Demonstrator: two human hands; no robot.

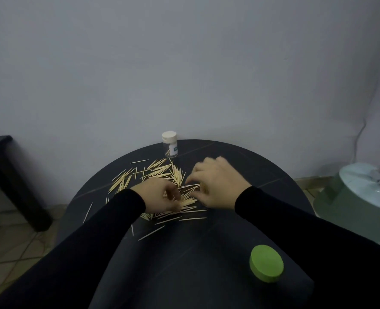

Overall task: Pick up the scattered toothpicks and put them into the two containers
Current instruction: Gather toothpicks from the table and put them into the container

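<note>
Many pale wooden toothpicks [160, 172] lie scattered over the middle of a round black table [262, 166]. My left hand [160, 194] rests on the pile with its fingers curled around a few toothpicks. My right hand [215, 181] hovers just right of it, fingers spread and bent down onto the toothpicks; it is slightly blurred. A small clear container with a white lid [169, 143] stands upright at the table's far edge, lid on. A green-lidded container [266, 266] stands near the front right, partly hidden by my right sleeve.
A grey wall rises right behind the table. A dark bench [10, 179] stands at the left over a tiled floor. A pale green round appliance base [358, 197] sits at the right, close to the table's edge.
</note>
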